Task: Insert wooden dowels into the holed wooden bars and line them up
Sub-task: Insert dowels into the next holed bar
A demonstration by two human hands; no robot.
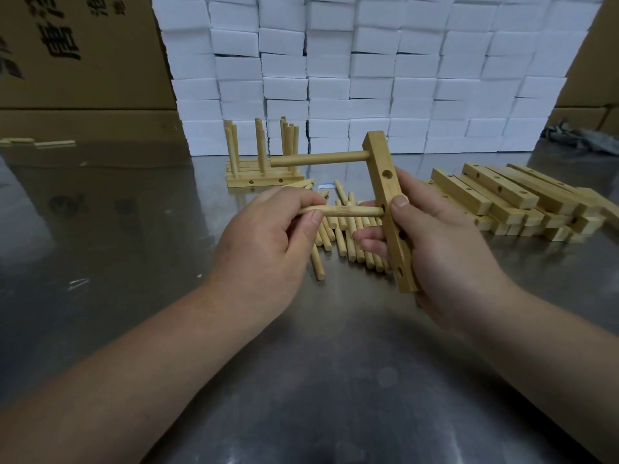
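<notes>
Single head-worn view, wide-angle. Looked forward and down across the metal table (335, 380) from the person's own standpoint. Forearms entered from the two lower corners. Left hand (268, 242) and right hand (445, 242) sat mid-frame, near the lens. Facing direction ended at a wall of white blocks (368, 61) at the table's far side.

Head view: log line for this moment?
right hand: grips pale square-section holed wooden bar | left hand: pinches round wooden dowel, tip at bar hole | seated: other dowel near bar top | phase: inserting
</notes>
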